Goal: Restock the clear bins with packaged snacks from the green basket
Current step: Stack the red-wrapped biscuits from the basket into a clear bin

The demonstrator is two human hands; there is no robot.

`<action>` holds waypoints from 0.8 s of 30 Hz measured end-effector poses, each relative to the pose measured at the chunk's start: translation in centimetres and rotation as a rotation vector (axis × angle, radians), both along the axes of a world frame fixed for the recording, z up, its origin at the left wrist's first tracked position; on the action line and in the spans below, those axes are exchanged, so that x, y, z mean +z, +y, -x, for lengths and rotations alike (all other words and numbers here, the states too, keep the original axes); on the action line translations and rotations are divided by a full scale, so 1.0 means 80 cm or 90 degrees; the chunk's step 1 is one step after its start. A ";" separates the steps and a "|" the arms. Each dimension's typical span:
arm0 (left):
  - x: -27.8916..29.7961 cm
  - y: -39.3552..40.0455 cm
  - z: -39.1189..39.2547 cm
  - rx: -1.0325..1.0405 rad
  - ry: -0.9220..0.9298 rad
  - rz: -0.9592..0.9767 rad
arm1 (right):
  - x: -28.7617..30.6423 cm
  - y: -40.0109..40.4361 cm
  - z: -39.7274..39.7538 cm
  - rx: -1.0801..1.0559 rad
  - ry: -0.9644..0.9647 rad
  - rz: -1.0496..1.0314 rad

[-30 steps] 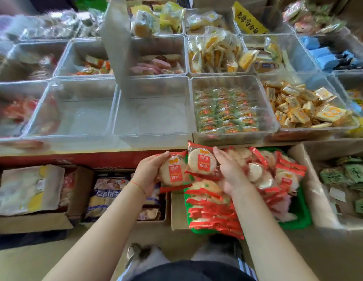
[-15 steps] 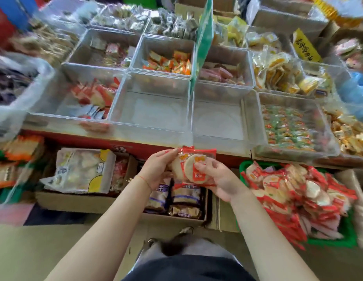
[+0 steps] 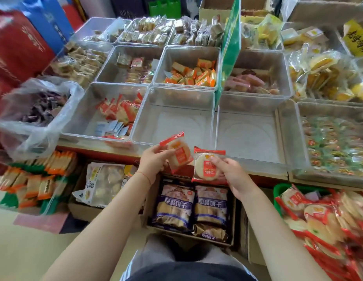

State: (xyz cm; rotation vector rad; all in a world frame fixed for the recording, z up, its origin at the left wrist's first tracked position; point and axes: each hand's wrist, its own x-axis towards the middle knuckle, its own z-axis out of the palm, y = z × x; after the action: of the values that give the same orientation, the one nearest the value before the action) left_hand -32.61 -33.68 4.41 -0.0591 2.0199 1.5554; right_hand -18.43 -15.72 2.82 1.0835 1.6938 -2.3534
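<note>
round crinkly-wrapped snacks [image 3: 206, 167], one per hand [image 3: 234, 175]

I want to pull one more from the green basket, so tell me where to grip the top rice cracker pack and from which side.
Pinch the red sealed edge of the top rice cracker pack in the green basket, coming from above and the left. The round cracker is flat and likely brittle; the flat seam sticks out and the other packs crowd its right side.

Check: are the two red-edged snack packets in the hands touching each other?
Apart. The head view shows the packet in the left hand tilted up and left, and a strip of bin wall and red shelf edge shows between it and the packet in the right hand.
</note>
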 end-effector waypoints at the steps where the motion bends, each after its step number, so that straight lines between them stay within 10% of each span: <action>1: 0.000 0.000 0.015 0.019 0.030 0.003 | -0.001 0.005 0.007 -0.011 -0.001 -0.001; 14: -0.098 -0.015 0.242 -0.550 0.637 0.560 | -0.014 -0.007 0.169 -0.074 -0.032 -0.234; 24: -0.115 -0.034 0.286 -0.828 0.684 0.558 | -0.085 -0.043 0.312 0.166 -0.175 -0.355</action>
State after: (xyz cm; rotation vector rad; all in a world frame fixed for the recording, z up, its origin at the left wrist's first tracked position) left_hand -55.47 -36.41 -4.78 1.6424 2.3316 -0.2816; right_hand -43.37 -19.16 -4.01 1.0930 2.2676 -1.5321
